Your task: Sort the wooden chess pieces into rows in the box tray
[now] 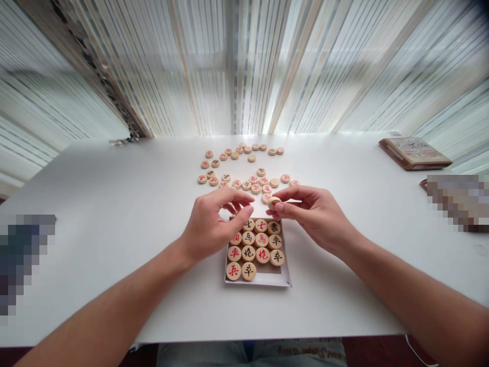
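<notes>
Between the thumb and fingers of my right hand is a round wooden xiangqi piece with a red mark, tilted above the far right corner of a shallow box. My left hand hovers over the box's far left corner, its thumb and fingers apart and nothing seen in them. The white-rimmed box holds rows of xiangqi pieces, face up, with red and black characters. Its nearest row has a red piece and a black piece at the left, with bare box floor to their right. My left hand hides part of the farthest row.
Loose xiangqi pieces lie scattered beyond the box, some showing blank sides. A flat printed box is at the far right of the white table. Blurred-out items lie at both sides. Striped curtains hang behind the table.
</notes>
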The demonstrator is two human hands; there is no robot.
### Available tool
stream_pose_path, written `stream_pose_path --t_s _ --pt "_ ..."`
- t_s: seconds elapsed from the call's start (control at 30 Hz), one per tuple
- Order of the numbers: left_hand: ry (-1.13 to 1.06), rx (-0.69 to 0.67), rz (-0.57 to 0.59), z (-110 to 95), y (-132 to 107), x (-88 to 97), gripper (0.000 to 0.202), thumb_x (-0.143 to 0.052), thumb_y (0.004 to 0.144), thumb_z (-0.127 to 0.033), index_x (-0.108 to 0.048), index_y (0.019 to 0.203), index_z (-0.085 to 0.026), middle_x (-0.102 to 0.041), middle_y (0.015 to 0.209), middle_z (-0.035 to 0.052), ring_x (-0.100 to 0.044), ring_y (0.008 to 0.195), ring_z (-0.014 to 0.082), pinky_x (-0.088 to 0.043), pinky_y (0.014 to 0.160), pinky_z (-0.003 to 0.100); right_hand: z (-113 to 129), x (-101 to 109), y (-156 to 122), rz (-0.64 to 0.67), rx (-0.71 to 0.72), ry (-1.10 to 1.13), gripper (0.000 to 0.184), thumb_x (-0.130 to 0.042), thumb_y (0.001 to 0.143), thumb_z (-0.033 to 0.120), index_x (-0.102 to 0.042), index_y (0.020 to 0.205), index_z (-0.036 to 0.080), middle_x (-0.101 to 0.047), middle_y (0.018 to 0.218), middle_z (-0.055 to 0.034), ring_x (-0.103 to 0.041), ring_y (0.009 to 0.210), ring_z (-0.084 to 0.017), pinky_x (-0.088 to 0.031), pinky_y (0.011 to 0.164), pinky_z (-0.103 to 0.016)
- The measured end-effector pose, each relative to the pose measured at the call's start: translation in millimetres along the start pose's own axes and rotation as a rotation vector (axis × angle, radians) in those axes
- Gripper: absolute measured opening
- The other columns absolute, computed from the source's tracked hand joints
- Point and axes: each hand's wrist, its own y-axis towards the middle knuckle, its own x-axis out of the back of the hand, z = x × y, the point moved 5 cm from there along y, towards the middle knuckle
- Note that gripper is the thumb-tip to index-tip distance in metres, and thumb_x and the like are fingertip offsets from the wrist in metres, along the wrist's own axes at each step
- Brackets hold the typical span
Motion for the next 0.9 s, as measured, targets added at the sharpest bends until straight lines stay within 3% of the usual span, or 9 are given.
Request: stream_pose_path --t_s 0.23,0.5,0.9 --pt "-0.161 0.100 0.105 -9.3 -3.7 -9.0 0.009 -0.083 0.089 -0.024 -0.084 0.095 -0.017 -0.084 0.088 0.0042 -0.074 0.073 0.0137 -0.060 0.062 0.022 -1.0 -13.9 -7.8 0.083 -0.067 0.096 0.027 -0.102 0.073 0.031 -0.086 0.093 0.021 -0.083 0.087 -0.0041 -0.077 0.079 -0.015 -0.064 0.076 -0.026" --pt "-0.241 0.179 0.111 -10.0 -4.5 -11.8 0.011 -0.082 0.090 -0.028 -0.084 0.087 -0.018 -0.084 0.083 0.0057 -0.074 0.069 0.0159 -0.060 0.061 0.024 -1.2 -21.5 -13.4 0.104 -0.078 0.121 0.028 -0.104 0.069 0.031 -0.086 0.089 0.021 -0.085 0.086 -0.0066 -0.080 0.078 -0.018 -0.068 0.074 -0.027" --pt "-0.164 0.044 0.050 -15.4 -6.3 -9.1 0.011 -0.079 0.094 -0.020 -0.089 0.099 -0.022 -0.088 0.091 0.0044 -0.080 0.078 0.0187 -0.061 0.067 0.026 -2.6 -20.8 -15.6 0.035 -0.035 0.083 0.032 -0.106 0.064 0.033 -0.088 0.089 0.024 -0.085 0.085 -0.0062 -0.080 0.081 -0.020 -0.065 0.072 -0.027"
